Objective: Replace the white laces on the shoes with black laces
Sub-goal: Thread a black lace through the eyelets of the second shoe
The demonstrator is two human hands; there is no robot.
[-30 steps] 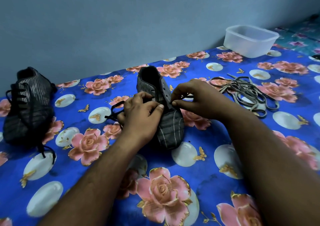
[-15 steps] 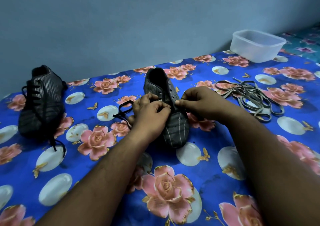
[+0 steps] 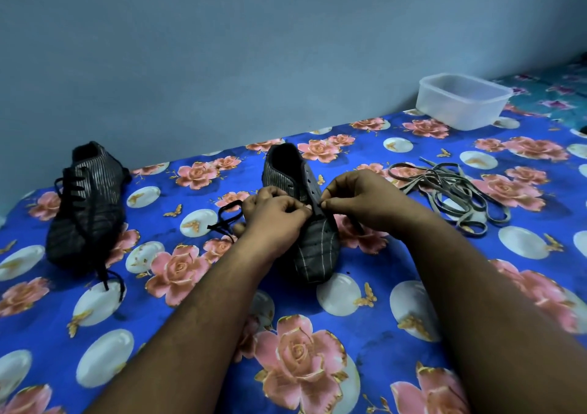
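A dark striped shoe (image 3: 313, 251) lies in the middle of the floral sheet, toe toward me. My left hand (image 3: 273, 219) rests on its left side, fingers closed on a black lace (image 3: 224, 218) whose loose loop trails off to the left. My right hand (image 3: 362, 200) pinches the lace at an eyelet on the shoe's right flap. A second dark shoe (image 3: 85, 207) lies at the far left with black laces threaded through it. The removed pale laces (image 3: 451, 191) lie in a tangled heap to the right of my right hand.
A clear plastic tub (image 3: 460, 100) stands at the back right against the grey wall. The blue floral sheet (image 3: 365, 318) covers the whole surface. Another patterned cloth shows at the far right.
The view has shifted slightly, so everything sits lower and further right in the frame. Both hands have stayed on the middle shoe, fingers working at the same eyelet area.
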